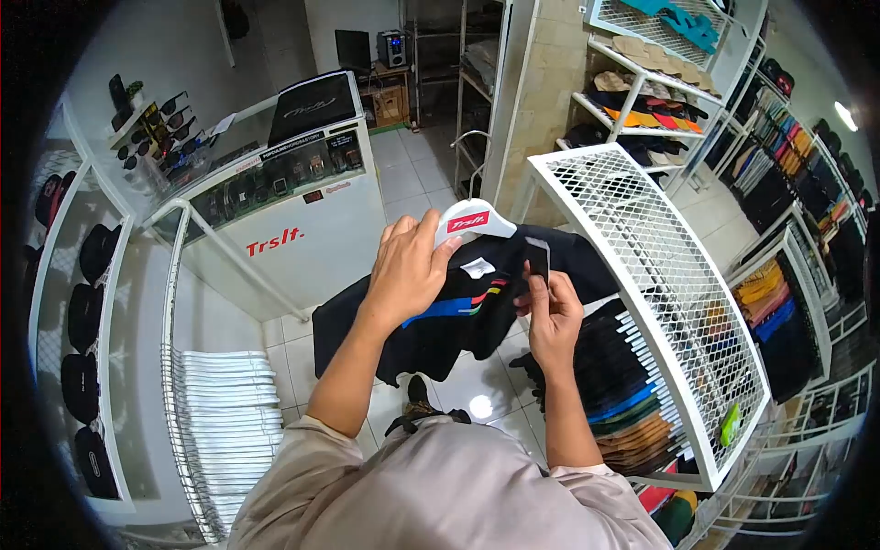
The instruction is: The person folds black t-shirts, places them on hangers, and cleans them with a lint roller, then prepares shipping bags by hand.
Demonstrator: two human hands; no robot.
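A white clothes hanger [498, 223] with a red label reading "Trslt." carries a black T-shirt [367, 316] with blue, red and yellow stripes on it. My left hand [409, 270] is closed on the hanger's left shoulder, the fingers over its top and the thumb pressing against the front. A small white label [477, 268] shows at the shirt's neck. Near the hanger's right end, my right hand [553, 319] pinches a small flat black tag [538, 258], held upright in front of the shirt. The hanger's metal hook points up.
To the right stands a white mesh-topped rack [642, 238] with dark and coloured clothes [632, 403] below. White hangers [229, 431] fill a rail at lower left. Ahead is a glass display counter [293, 220]. Black caps [84, 316] line the left wall; shelves of caps [655, 115] stand at upper right.
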